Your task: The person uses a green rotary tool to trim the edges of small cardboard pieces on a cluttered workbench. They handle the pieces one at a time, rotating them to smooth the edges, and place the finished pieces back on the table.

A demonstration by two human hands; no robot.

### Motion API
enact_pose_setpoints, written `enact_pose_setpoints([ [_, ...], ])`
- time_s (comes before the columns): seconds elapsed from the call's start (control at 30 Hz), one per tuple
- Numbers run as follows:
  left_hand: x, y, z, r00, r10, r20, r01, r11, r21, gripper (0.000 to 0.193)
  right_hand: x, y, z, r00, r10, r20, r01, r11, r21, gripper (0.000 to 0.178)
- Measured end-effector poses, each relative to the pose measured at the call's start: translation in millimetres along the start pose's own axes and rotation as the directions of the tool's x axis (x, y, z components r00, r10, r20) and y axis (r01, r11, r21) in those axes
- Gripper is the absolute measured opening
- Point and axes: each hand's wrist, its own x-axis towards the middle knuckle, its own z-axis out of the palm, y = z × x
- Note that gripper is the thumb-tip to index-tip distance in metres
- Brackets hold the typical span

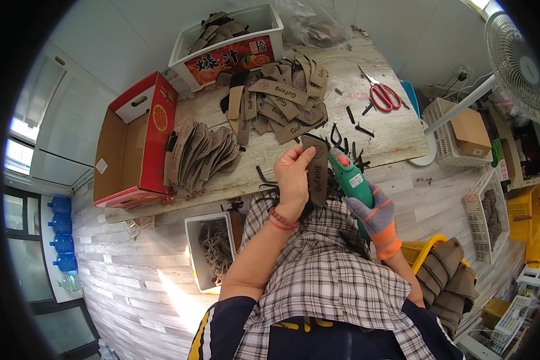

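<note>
My bare left hand [293,180], with beaded bands at the wrist, pinches a brown fabric strip [318,180] near its dark-edged top. The strip hangs upright over my lap. Close at its right, a green handheld power tool [353,185] with a red button is gripped by my gloved right hand [373,217]; its working tip is hard to make out. Beyond my hands, a loose heap of similar brown strips [282,96] covers the table. A neater row of strips [201,153] stands at the left. Black scraps [360,157] lie scattered by the tool.
Red-handled scissors [383,96] lie on the worn wooden table [396,141]. A red cardboard box [135,144] and a white bin of strips [231,45] stand around it. Below are a scrap box [192,240] and a yellow basket [420,252]. A fan [519,60] stands at right.
</note>
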Motion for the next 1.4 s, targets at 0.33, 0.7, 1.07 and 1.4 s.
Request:
enact_pose_setpoints([
  [0.33,14,8,-12,0.983,0.163,0.087,-0.182,0.931,0.317,0.014,-4,-7,-2,0.999,0.019,0.032,-0.017,0.996,-0.086,0.049],
  [0.7,10,12,-17,0.966,0.056,0.254,-0.163,0.891,0.423,0.014,-1,-6,-4,0.999,0.029,0.027,-0.026,0.995,-0.094,0.052],
  [1.07,22,31,-26,0.888,0.069,0.455,-0.367,0.703,0.610,0.011,2,1,-12,0.997,-0.064,0.038,0.069,0.984,-0.166,0.051],
  [1.4,29,69,-11,0.711,0.157,0.686,-0.703,0.156,0.693,0.009,2,0,-13,0.997,-0.052,0.062,0.061,0.984,-0.169,0.053],
])
